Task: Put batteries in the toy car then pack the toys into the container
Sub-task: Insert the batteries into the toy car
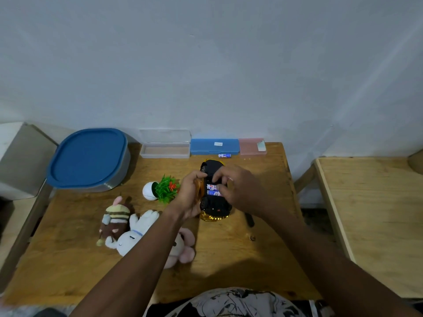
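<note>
A yellow toy car lies upside down mid-table, its black underside facing up. My left hand grips its left side. My right hand rests on the car's middle, fingers pressing on batteries that sit in the open compartment. One spare battery lies near the back, in front of the blue case. The container, grey with a blue lid on, stands at the back left. Three plush toys lie front left: a brown striped one, a white one and a pink one partly under my left arm.
A small white pot with a green plastic plant lies tipped left of the car. A clear case, a blue case and a pink case line the back edge. A dark narrow object lies right of the car. A second wooden table stands right.
</note>
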{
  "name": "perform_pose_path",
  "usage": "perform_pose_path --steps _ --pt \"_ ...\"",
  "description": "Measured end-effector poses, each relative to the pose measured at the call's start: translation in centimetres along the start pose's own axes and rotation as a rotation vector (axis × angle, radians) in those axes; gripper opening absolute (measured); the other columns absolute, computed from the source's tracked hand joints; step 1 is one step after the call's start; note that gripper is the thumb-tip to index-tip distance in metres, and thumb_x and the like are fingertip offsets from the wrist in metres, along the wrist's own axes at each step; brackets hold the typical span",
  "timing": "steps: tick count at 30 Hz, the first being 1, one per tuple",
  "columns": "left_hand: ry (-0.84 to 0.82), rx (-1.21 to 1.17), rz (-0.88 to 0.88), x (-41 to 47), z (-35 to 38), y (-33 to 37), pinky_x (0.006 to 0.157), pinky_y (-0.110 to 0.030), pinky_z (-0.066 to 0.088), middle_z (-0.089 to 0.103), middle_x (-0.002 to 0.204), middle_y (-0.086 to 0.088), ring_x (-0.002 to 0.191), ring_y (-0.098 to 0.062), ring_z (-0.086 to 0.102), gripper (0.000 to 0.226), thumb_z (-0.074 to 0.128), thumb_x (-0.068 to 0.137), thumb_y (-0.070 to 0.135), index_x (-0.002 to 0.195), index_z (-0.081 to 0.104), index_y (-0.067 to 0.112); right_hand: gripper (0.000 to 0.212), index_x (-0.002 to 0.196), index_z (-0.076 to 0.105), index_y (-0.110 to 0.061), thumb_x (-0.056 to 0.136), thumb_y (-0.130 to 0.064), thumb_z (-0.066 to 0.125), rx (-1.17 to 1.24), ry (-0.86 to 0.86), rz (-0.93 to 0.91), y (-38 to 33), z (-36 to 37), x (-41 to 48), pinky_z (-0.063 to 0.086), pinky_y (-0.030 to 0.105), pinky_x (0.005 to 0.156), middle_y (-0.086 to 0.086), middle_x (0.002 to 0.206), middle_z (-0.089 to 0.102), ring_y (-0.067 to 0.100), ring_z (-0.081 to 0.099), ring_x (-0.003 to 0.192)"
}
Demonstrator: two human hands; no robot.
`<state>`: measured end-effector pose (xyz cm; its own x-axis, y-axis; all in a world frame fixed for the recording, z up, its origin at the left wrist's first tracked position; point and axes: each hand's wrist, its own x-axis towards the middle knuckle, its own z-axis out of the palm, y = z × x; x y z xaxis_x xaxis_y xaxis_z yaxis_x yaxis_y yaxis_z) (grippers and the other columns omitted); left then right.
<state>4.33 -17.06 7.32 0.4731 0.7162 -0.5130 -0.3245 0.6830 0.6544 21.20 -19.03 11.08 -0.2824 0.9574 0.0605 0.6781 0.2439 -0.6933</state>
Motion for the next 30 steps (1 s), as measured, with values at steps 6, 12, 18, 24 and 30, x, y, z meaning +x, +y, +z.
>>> perform_pose_path --steps 6,12,18,24,30 --pt "-0.058 0.071 -0.148 -0.4 -0.3 0.9 0.079 -0.040 0.054 0.059 0.105 -0.022 0.093 -0.034 0.062 0.058 0.034 0.094 0.042 0.129 0.056 0.002 0.024 0.117 0.056 -0.037 0.094 -0.030 0.057 -0.248 -0.162 -0.216 0.6 -0.4 0.1 0.054 0.037 0.065 -0.006 0.106 0.055 0.012 0.055 0.085" --pt "-0.093 0.049 -0.201 -0.4 -0.1 1.2 0.072 -0.037 0.056 0.062 0.095 -0.019 0.081 -0.029 0.065 0.052 0.039 0.093 0.040 0.122 0.058 0.002 0.025 0.119 0.051 -0.041 0.095 -0.034 0.051 -0.335 -0.216 -0.302 0.9 -0.9 0.3 0.052 0.041 0.062 -0.007 0.105 0.057 0.016 0.057 0.083" --pt "-0.110 0.060 -0.211 -0.3 0.1 1.0 0.069 -0.035 0.057 0.065 0.088 -0.018 0.076 -0.028 0.066 0.050 0.033 0.095 0.037 0.117 0.060 0.001 0.027 0.123 0.052 -0.038 0.096 -0.034 0.049 -0.442 -0.245 -0.389 0.8 -1.5 0.5 0.050 0.037 0.055 -0.006 0.104 0.058 0.018 0.058 0.082" --pt "-0.107 0.091 -0.212 -0.6 0.2 1.1 0.067 -0.033 0.055 0.065 0.088 -0.017 0.076 -0.027 0.066 0.048 0.034 0.095 0.036 0.116 0.061 0.002 0.026 0.122 0.053 -0.038 0.097 -0.034 0.046 -0.484 -0.267 -0.458 0.7 -1.7 0.6 0.048 0.033 0.051 -0.005 0.099 0.060 0.017 0.058 0.075" --pt "-0.079 0.108 -0.189 -0.7 0.2 1.4 0.070 -0.036 0.054 0.062 0.093 -0.018 0.079 -0.028 0.064 0.048 0.038 0.095 0.037 0.119 0.060 0.002 0.026 0.119 0.056 -0.034 0.094 -0.030 0.050 -0.486 -0.244 -0.497 0.4 -1.8 0.9 0.043 0.029 0.048 -0.003 0.096 0.060 0.016 0.054 0.071"
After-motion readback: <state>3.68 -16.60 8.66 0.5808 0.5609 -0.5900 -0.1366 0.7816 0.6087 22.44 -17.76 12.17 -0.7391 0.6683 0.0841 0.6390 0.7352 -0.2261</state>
